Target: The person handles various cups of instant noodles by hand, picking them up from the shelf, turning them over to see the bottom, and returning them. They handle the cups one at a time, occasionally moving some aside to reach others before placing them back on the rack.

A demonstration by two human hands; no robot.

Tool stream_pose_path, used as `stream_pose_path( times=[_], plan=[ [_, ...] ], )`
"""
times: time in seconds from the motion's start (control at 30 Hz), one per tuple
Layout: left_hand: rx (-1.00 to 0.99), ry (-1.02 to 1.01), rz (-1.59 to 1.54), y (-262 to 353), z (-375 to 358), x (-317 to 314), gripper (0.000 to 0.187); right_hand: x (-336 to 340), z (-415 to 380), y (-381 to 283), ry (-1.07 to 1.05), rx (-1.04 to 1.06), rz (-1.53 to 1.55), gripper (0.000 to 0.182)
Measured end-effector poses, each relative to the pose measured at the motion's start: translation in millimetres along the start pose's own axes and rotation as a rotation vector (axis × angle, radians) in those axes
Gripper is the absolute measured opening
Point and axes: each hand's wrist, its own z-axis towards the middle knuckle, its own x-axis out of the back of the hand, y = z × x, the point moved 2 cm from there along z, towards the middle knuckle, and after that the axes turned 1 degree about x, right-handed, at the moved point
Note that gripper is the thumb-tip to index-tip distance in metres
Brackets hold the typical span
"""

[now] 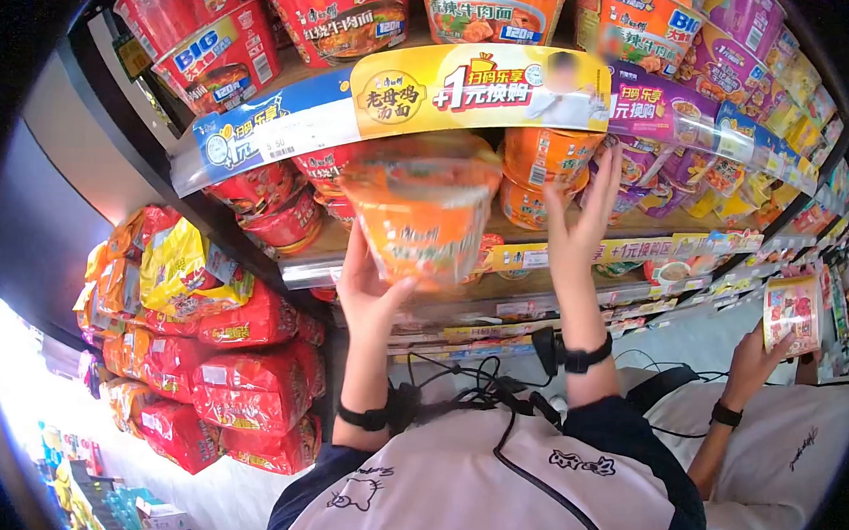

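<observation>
An orange noodle bucket (421, 229), blurred by motion, is held upright in front of the shelf. My left hand (367, 277) grips its lower left side, with the thumb at the base. My right hand (580, 220) is raised to the right of the bucket, apart from it, fingers spread and holding nothing. Just behind that hand, orange noodle buckets (540, 161) stand stacked on the middle shelf. Red noodle buckets (280, 219) are on the same shelf at the left.
Large buckets (336, 17) line the upper shelf above a yellow label strip (480, 86). Red noodle packs (249, 385) are piled at lower left. At the right, another person's hand (754, 360) holds a pale cup (793, 315). Black cables (503, 429) hang over my shirt.
</observation>
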Motion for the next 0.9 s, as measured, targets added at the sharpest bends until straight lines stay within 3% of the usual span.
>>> stream_pose_path(
  times=[0.07,0.13,0.23,0.33,0.37,0.47,0.5,0.57,0.7,0.8,0.9],
  plan=[
    [0.051,-0.088,-0.044,2.4,-9.4,22.9,0.093,13.9,-10.3,-20.8,-0.281,0.084,0.394,0.081],
    [0.113,-0.109,-0.01,12.4,-17.4,28.2,0.097,24.3,-4.0,-59.2,-0.658,0.141,0.558,0.076],
    [0.107,-0.167,0.025,21.8,-27.1,30.0,0.096,27.5,-5.5,-70.3,-0.738,0.224,0.387,0.081],
    [0.016,-0.112,-0.066,31.2,-34.2,25.4,0.101,35.8,-17.6,-60.8,-0.711,-0.102,0.546,0.065],
    [-0.051,-0.133,0.037,40.1,-36.0,18.8,0.109,34.1,-24.1,-58.7,-0.582,-0.195,0.652,0.045],
    [-0.153,-0.107,0.112,39.4,-54.9,16.1,0.118,33.6,-37.9,-39.7,-0.598,-0.486,0.721,0.031],
    [-0.158,-0.045,0.154,38.5,-56.8,14.5,0.116,32.6,-39.8,-40.0,-0.579,-0.531,0.663,0.036],
    [-0.173,-0.334,0.255,44.8,-50.9,11.8,0.099,30.5,-54.2,-26.6,-0.704,-0.686,0.712,0.034],
    [-0.169,-0.323,0.286,50.3,-59.0,0.3,0.097,29.7,-57.7,-30.4,-0.693,-0.675,0.626,0.034],
    [-0.214,-0.305,0.278,52.7,-56.5,-12.7,0.098,26.4,-62.2,-26.2,-0.723,-0.766,0.88,0.045],
    [-0.14,-0.307,0.321,53.3,-51.6,-13.4,0.1,21.4,-53.4,-11.9,-0.685,-0.634,0.897,0.059]
  ],
)
